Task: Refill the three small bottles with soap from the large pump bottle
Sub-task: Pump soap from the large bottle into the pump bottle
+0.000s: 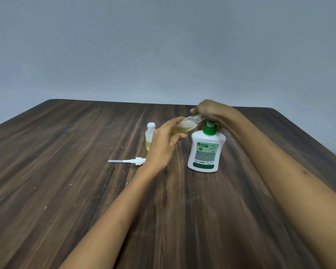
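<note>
Head view: dark wood-grain table (70,171), both my bare hands working toward its far right part.
Left hand (164,141): fingers curled round the small clear plastic bottle (184,126), held tilted off the table, open neck pointing right at the pump; yellowish soap inside, roughly half full I'd say.
Right hand (209,111): on top of the large white pump bottle with green collar (206,150); fingers hidden over the pump head, can't tell if curled or flat.
Large bottle: upright, right of table centre, just beside the held one.
Second small clear bottle with white cap (149,136): standing behind my left hand, little soap at bottom.
Loose white pump with dip tube (127,161): lying flat left of my wrist.
Third small bottle: not seen.
Handling: small bottle light, thin-walled, likely squashy and soap-slick; I'd hold mid-body, gently. Large one heavier, stable; press straight down.
</note>
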